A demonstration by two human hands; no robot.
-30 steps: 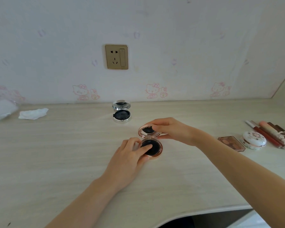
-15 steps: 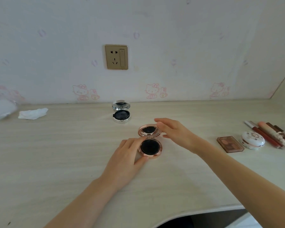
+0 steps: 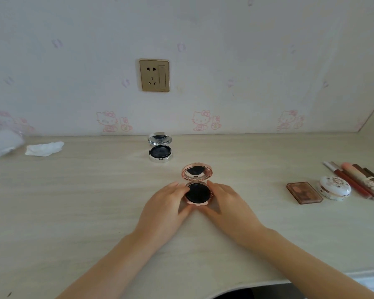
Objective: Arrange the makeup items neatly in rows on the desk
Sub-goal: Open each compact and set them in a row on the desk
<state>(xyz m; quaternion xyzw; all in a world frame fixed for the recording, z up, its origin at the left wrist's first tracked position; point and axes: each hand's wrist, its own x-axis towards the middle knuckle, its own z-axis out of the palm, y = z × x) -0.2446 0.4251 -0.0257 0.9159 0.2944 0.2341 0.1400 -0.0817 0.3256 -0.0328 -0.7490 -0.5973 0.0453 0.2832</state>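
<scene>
Fingers (image 3: pixel 179 188) of both hands flank open pink compact (image 3: pixel 197 192) — touching.

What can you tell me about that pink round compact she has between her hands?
The pink compact is a round, shiny rose-gold case, lying open on the pale wooden desk. Its lid stands up at the back, hinged, with a mirror inside a sparkly rim. The base holds a black round puff. The left hand and right hand cup the base from either side, fingers curled against its edge. It sits near the middle of the desk, nearer the person than the open silver compact.
</scene>
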